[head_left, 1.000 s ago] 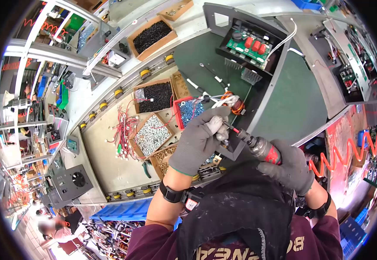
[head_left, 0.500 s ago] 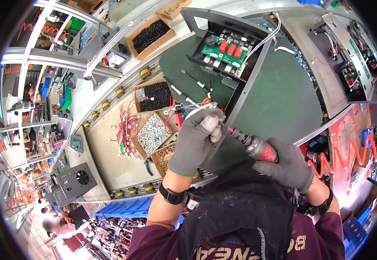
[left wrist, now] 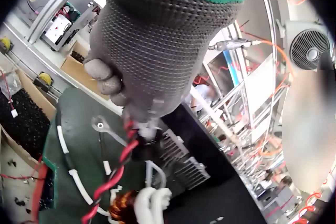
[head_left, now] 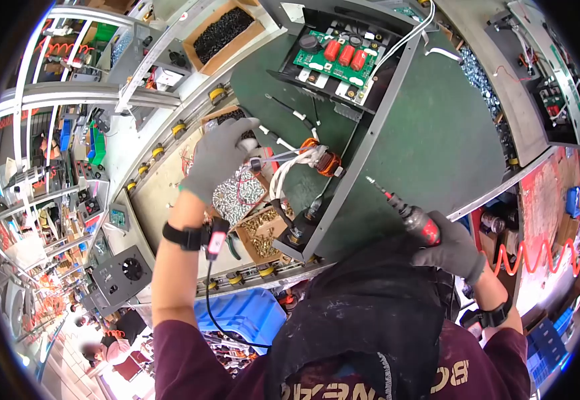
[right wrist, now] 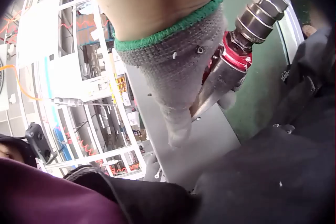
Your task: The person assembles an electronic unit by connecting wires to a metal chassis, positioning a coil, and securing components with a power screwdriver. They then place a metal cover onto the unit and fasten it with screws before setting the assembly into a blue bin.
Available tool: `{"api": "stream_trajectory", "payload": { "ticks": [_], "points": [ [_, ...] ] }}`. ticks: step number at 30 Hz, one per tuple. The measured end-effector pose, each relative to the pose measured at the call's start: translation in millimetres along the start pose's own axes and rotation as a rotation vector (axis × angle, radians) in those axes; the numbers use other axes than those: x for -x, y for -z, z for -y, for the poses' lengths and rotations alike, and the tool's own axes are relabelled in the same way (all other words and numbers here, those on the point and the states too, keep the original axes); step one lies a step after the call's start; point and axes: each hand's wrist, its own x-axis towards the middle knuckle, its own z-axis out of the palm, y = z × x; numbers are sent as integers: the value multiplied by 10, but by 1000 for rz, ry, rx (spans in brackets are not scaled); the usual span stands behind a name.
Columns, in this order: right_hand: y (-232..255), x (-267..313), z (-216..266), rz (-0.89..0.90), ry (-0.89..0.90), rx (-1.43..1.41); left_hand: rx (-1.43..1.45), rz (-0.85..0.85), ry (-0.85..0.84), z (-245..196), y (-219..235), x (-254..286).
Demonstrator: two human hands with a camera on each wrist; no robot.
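Note:
My gloved left hand is raised over the small-parts boxes at the left of the green mat. Its fingers are curled in the left wrist view, holding a twisted red-and-black wire that hangs below them. Small parts at the fingertips there are blurred. Beside the hand lie white cables and a copper coil, inside the dark metal chassis. A green circuit board with red capacitors sits at the chassis's far end. My gloved right hand grips a power screwdriver, its bit pointing up-left over the mat.
Silver screws fill one cardboard box, brass pieces another. Black screws fill a box at the back. A dark panel with a fan is at far left. An orange coiled hose runs at right.
My left hand has moved left from the chassis's near corner to over the boxes, uncovering the coil and cables. The screwdriver's bit has come away from the left hand and now points free.

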Motion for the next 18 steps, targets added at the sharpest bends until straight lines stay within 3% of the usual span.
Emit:
{"api": "stream_trajectory", "payload": {
  "ticks": [1, 2, 4, 8, 11, 14, 15, 18],
  "points": [
    [-30, -47, 66, 19, -70, 24, -75, -16, -153, 38, -15, -91],
    [-56, -75, 89, 22, -76, 24, -71, -11, -152, 58, -34, -145],
    [-72, -124, 107, 21, -69, 32, -183, 267, -128, 18, -74, -275],
    [-74, -178, 213, 43, -145, 156, -180, 426, -287, -199, -396, -407],
    [-67, -200, 187, -30, -21, 206, -105, 519, -361, -410, -461, -495],
    [-90, -244, 273, -67, 1, 278, 135, 533, -358, -313, -594, -462],
    [-105, -273, 293, -76, -15, 279, 93, 653, -304, -302, -608, -467],
    [-75, -267, 336, -77, -58, 318, 150, 501, -408, -274, -864, -491]
  ]
}}
